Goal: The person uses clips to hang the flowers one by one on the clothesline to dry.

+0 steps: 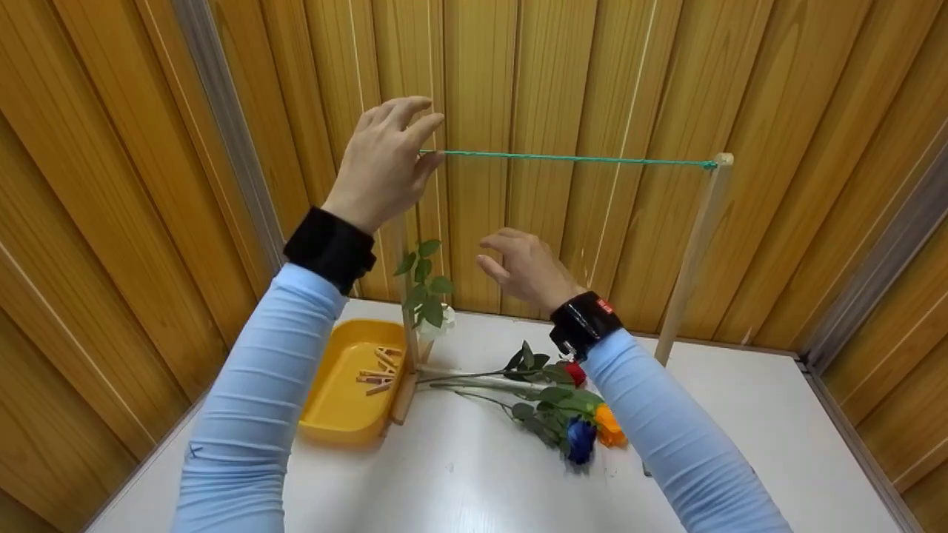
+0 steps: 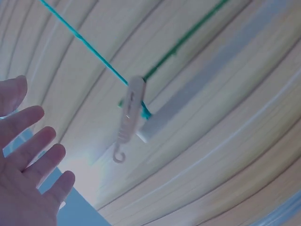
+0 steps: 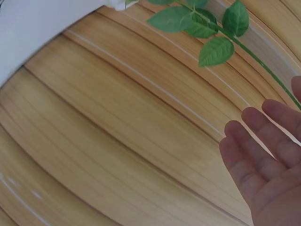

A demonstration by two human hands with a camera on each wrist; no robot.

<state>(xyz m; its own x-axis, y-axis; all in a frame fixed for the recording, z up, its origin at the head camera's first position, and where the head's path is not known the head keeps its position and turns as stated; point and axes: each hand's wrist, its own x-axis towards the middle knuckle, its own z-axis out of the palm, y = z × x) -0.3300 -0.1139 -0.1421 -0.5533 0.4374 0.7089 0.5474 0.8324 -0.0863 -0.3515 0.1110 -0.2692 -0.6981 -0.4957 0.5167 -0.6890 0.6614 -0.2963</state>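
My left hand (image 1: 385, 155) is raised at the left part of a teal string (image 1: 563, 156), its fingers spread and holding nothing. In the left wrist view, a pale clothespin (image 2: 131, 110) grips the string and a green stem (image 2: 188, 35) beside the end of a post. Below my left hand, the white flower (image 1: 438, 320) hangs head down with its green leaves (image 1: 424, 285). My right hand (image 1: 527, 268) hovers to the right of these leaves, fingers loosely extended and holding nothing. The right wrist view shows the leaves (image 3: 216, 51) beyond its fingertips.
The string ties to a wooden post (image 1: 692, 259) on the right. A yellow basin (image 1: 326, 418) with several clothespins (image 1: 381, 370) stands at the left. On the white table (image 1: 459, 488) lie a red rose (image 1: 575, 373), a blue rose (image 1: 581, 440) and an orange rose (image 1: 609, 426).
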